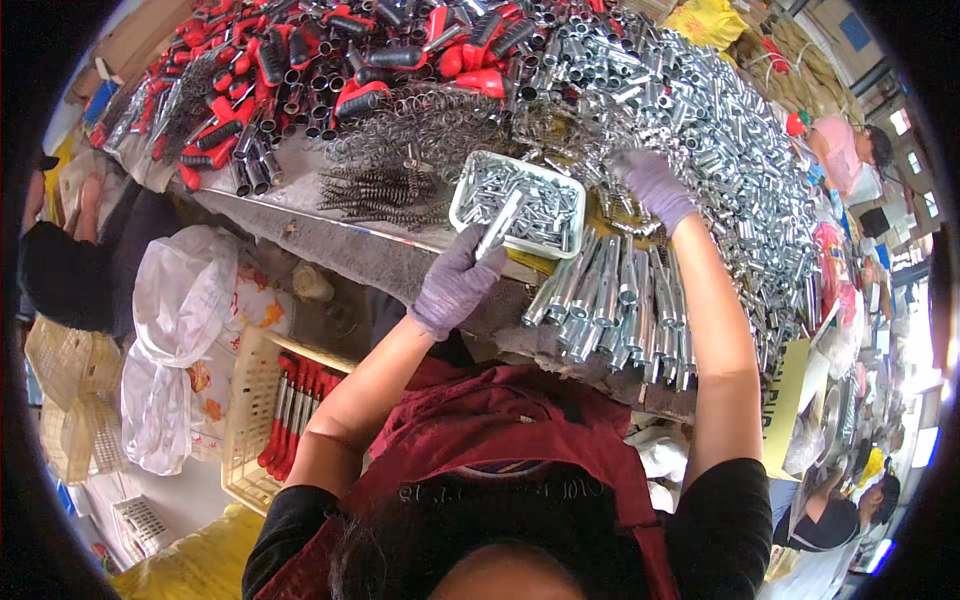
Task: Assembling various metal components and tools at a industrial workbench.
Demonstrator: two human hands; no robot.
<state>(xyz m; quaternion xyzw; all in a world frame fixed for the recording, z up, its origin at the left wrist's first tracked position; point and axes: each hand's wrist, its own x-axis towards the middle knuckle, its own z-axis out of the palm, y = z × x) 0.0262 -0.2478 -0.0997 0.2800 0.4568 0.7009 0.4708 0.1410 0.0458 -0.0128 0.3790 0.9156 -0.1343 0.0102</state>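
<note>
My left hand [458,283], in a light purple glove, is closed around a slim silver metal tube [503,220] that points up and away from me. It is held over the near-left edge of a white plastic tray [453,211] filled with small metal pins [550,213]. To the right of the tray, my right hand [652,185], gloved alike, reaches over the near side of a big heap of shiny metal tube parts [715,165]. Its fingers are smeared by motion. Longer silver tubes [612,300] lie bunched between my right forearm and the tray.
Dark coil springs [385,190] lie left of the tray, with red-and-black handles [390,55] piled behind. A cream crate [250,410] of red-handled tools stands below the table's left side, beside a white sack [180,340]. Other people [845,515] sit at the right and left.
</note>
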